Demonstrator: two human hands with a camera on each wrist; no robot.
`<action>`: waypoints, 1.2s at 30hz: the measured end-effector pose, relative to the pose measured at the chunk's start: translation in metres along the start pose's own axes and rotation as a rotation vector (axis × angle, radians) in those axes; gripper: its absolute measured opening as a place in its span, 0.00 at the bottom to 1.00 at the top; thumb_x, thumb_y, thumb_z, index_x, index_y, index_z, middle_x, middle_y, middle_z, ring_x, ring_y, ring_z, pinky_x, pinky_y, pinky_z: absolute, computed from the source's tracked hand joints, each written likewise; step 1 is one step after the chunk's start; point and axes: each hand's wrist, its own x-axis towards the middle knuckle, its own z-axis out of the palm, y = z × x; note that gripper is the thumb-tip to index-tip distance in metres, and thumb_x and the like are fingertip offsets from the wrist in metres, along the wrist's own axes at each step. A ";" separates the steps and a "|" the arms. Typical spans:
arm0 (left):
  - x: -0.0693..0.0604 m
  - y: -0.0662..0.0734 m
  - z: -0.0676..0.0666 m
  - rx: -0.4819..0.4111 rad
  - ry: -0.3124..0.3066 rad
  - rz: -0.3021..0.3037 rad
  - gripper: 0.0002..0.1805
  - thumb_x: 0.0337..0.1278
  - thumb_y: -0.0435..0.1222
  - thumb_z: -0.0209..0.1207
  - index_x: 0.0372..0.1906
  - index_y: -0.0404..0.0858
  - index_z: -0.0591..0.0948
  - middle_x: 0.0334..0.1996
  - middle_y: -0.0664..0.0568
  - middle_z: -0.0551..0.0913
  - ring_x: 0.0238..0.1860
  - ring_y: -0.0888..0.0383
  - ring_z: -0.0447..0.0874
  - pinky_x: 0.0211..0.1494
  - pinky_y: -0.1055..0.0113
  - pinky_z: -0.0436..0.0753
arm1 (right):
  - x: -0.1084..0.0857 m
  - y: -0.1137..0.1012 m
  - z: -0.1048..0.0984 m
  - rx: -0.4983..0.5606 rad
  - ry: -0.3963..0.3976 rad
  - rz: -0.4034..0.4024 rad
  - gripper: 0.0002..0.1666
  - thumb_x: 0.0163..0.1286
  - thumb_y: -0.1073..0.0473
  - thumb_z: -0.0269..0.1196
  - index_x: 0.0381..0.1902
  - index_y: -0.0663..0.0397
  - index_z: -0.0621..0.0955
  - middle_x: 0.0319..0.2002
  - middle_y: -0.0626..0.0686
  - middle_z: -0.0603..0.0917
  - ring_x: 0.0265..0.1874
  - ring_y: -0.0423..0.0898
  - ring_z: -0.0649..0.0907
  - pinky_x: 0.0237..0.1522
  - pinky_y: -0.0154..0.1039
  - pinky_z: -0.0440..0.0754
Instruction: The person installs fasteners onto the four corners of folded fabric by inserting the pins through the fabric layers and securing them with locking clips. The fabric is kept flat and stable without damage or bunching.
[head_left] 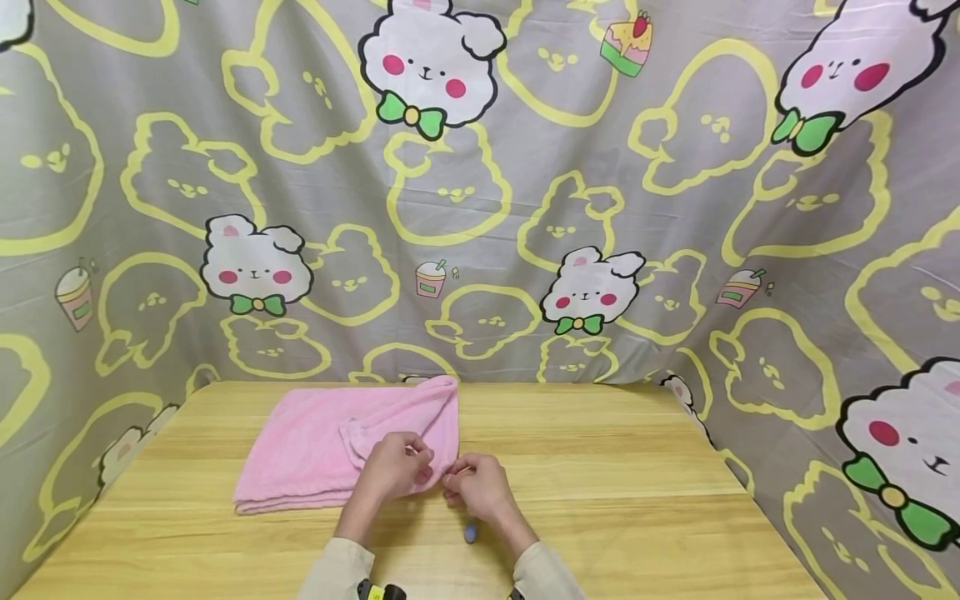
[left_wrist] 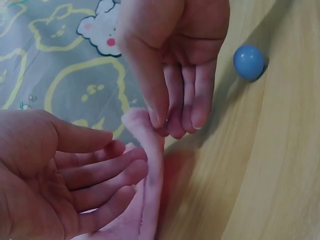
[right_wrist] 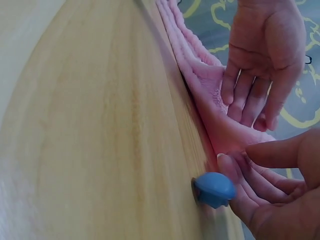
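Note:
A folded pink plush towel (head_left: 300, 450) lies on the table, its upper layer turned back in a diagonal fold toward the right. My right hand (head_left: 480, 487) pinches the towel's near right edge between thumb and fingers, as the right wrist view shows. On the towel's near side, my left hand (head_left: 397, 467) has loosely bent fingers. In the left wrist view its fingertips (left_wrist: 140, 172) touch the raised towel edge (left_wrist: 154, 175), with no cloth visibly gripped. A small rounded blue object (right_wrist: 215, 189) rests on the table beside my right hand; its kind is unclear.
The light wooden table (head_left: 600, 467) reaches out on both sides of the towel. A grey curtain (head_left: 480, 275) with rabbit and yellow outline prints hangs behind the table and along its sides.

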 end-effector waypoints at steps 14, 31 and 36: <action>0.000 -0.005 0.006 0.059 -0.033 0.013 0.04 0.46 0.31 0.72 0.25 0.39 0.87 0.25 0.54 0.87 0.27 0.60 0.78 0.34 0.65 0.76 | 0.005 0.007 0.002 0.119 0.003 0.066 0.08 0.58 0.74 0.61 0.36 0.74 0.79 0.28 0.62 0.87 0.25 0.45 0.85 0.35 0.45 0.89; 0.002 -0.008 0.009 -0.001 -0.028 0.041 0.06 0.44 0.27 0.70 0.24 0.41 0.87 0.24 0.54 0.87 0.27 0.61 0.78 0.32 0.66 0.76 | 0.004 -0.003 -0.009 0.327 -0.109 0.139 0.13 0.64 0.67 0.62 0.43 0.74 0.79 0.36 0.59 0.88 0.35 0.46 0.88 0.46 0.44 0.87; 0.002 -0.009 0.010 -0.011 -0.020 0.060 0.04 0.45 0.28 0.71 0.25 0.39 0.87 0.25 0.53 0.88 0.27 0.61 0.79 0.34 0.65 0.77 | 0.005 0.000 -0.008 0.337 -0.104 0.140 0.12 0.69 0.64 0.63 0.42 0.72 0.80 0.34 0.55 0.87 0.33 0.44 0.87 0.45 0.42 0.88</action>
